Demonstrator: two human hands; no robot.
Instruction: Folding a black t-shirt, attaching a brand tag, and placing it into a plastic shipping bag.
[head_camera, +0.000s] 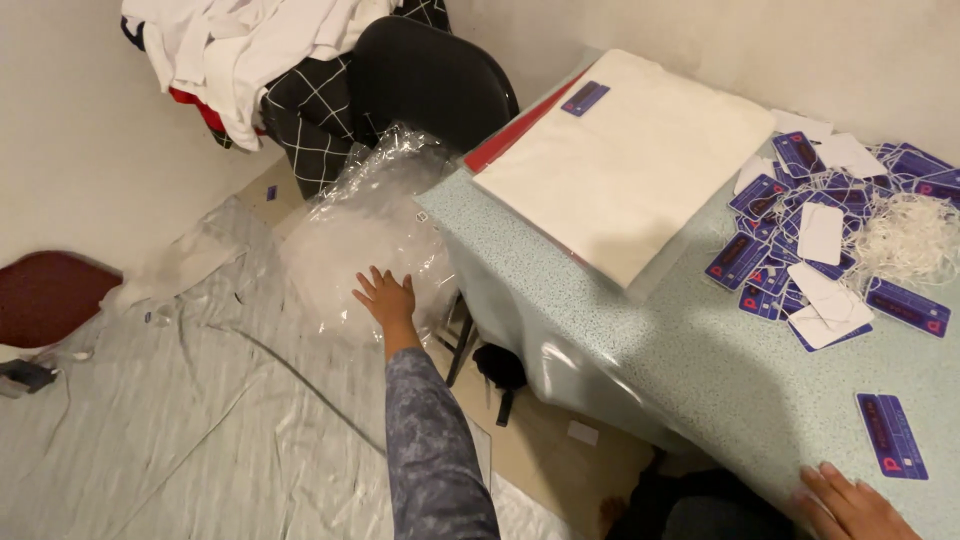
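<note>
Nearest the camera, the right hand (850, 503) is seen resting on the near edge of the speckled pale-green table (640, 370), fingers laid flat and loosely spread, nothing held; a single blue tag (891, 435) lies just beyond its fingertips. Farther out, the left hand (385, 298) is stretched on a grey patterned sleeve (435, 450) toward a heap of clear plastic bags (365, 235) on the floor, its fingers fanned wide and pressed against the near side of the heap, with nothing yet gripped. The heap sits beyond and around those fingertips, beside the table's corner and in front of a black chair (430, 80) draped with white and checked clothing (250, 60). Plastic sheeting (200, 420) is spread over the floor beneath the fingers. The bags are judged very light, limp and slick, likely to slide over one another and to crumple rather than hold shape; a pinch on a bunched fold or an open edge near the fingertips would serve better than a flat palm. On the table, well to the right of the left fingers, a folded white cloth (630, 160) is stacked on flat packets, and past it lies a scatter of blue and white tags (800, 240) with tangled white strings (910, 235).
</note>
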